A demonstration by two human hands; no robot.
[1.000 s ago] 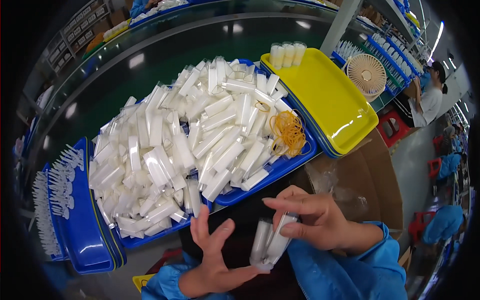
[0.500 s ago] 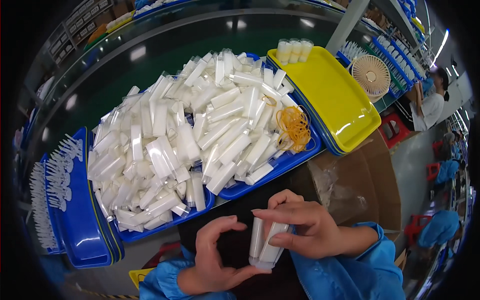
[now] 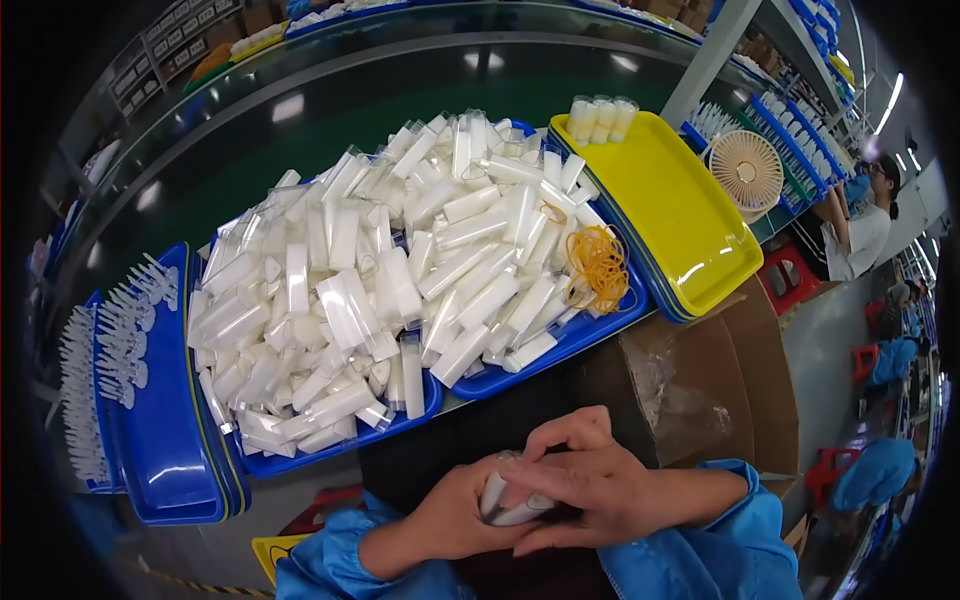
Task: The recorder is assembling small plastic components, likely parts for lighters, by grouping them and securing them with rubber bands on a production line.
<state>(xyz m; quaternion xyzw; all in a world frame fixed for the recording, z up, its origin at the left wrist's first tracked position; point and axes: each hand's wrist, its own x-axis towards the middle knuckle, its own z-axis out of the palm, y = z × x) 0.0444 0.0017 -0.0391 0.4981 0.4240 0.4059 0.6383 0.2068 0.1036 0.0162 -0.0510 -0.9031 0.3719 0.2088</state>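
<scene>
Low in front of me, a small cluster of white pieces in clear plastic sleeves (image 3: 515, 508) sits between my two hands. My left hand (image 3: 440, 512) is wrapped round its left side. From the right, my right hand (image 3: 605, 485) grips it, thumb below and fingers across the top; fingers hide much of it, so I cannot count the pieces. Beyond lies a big heap of similar sleeved white pieces (image 3: 340, 305) in blue trays (image 3: 432, 402). A tangle of yellow rubber bands (image 3: 597, 268) rests on the heap's right end.
Several sleeved bundles (image 3: 602, 120) stand on a yellow tray (image 3: 690, 215) at the right. A blue tray (image 3: 165, 450) at the left bears spiky white parts (image 3: 125, 340). A beige fan (image 3: 745, 172), a cardboard box (image 3: 750, 390) and a seated co-worker (image 3: 865, 235) are further right.
My left hand has closed round the cluster, having been open beside it. The cluster has tipped from nearly upright and is now mostly covered by my fingers. The view has shifted slightly.
</scene>
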